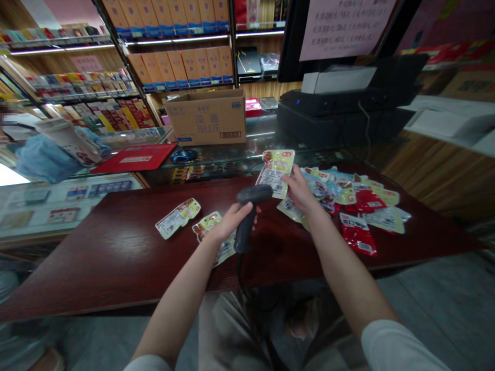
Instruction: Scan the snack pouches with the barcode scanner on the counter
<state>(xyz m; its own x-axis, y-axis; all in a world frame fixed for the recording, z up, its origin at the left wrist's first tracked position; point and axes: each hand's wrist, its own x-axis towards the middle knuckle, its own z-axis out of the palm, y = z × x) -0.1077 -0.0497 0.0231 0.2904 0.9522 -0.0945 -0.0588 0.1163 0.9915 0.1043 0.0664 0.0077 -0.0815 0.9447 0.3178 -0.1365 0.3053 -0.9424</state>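
Observation:
In my left hand (pixel 232 222) is a black barcode scanner (pixel 244 226), gripped by its handle, its head turned to the right. Its cord hangs down past the table edge. My right hand (pixel 299 189) pinches a yellow-green snack packet (pixel 276 172) by its right side, held up just beyond the scanner head. On the tabletop to the left lies one similar packet (pixel 178 218); another packet (pixel 209 224) sits partly under my left forearm and hand. Right of my right hand spreads a pile of yellow, blue and red packets (pixel 348 193), with a red packet (pixel 358 234) nearest me.
Behind the dark red table (pixel 127 252) stands a glass counter with a cardboard box (pixel 209 118), a red folder (pixel 135 157) and a computer mouse (pixel 184 155). A black monitor (pixel 290 46) and printer-like machine (pixel 340 116) are at the right. A paper cup (pixel 67 140) stands left.

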